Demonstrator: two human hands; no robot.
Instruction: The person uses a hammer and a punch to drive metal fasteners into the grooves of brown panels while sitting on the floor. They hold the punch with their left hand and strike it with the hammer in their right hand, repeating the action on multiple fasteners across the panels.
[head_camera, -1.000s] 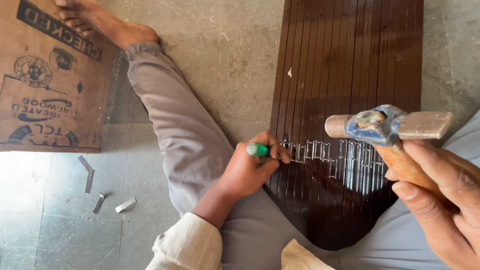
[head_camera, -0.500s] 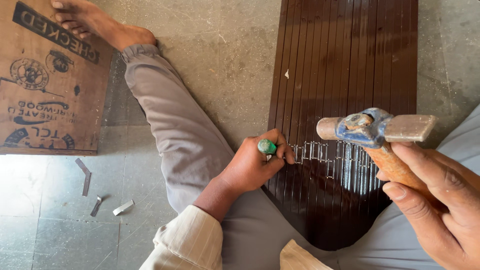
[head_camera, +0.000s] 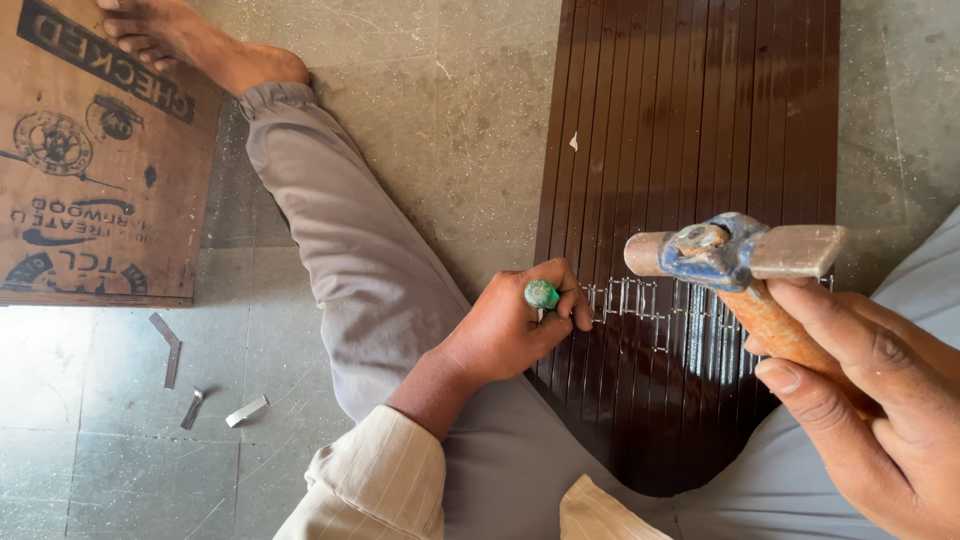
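I sit on the floor with a dark brown grooved wooden panel (head_camera: 690, 120) lying between my legs. My left hand (head_camera: 515, 325) grips a small tool with a green handle top (head_camera: 541, 294) and holds it against the panel's left edge, beside a row of thin metal staples (head_camera: 640, 300) set across the grooves. My right hand (head_camera: 870, 400) holds a hammer (head_camera: 735, 250) by its wooden handle. Its blue-painted head hovers over the staple row, a little to the right of the left hand.
My left leg in grey trousers (head_camera: 340, 230) stretches out to a bare foot (head_camera: 185, 35). A brown cardboard sheet (head_camera: 90, 150) lies at the far left. A few small metal strips (head_camera: 200, 385) lie on the concrete floor below it.
The hammer head has shifted slightly left and down over the staple row. The left hand with the green-handled tool stays at the same spot on the panel.
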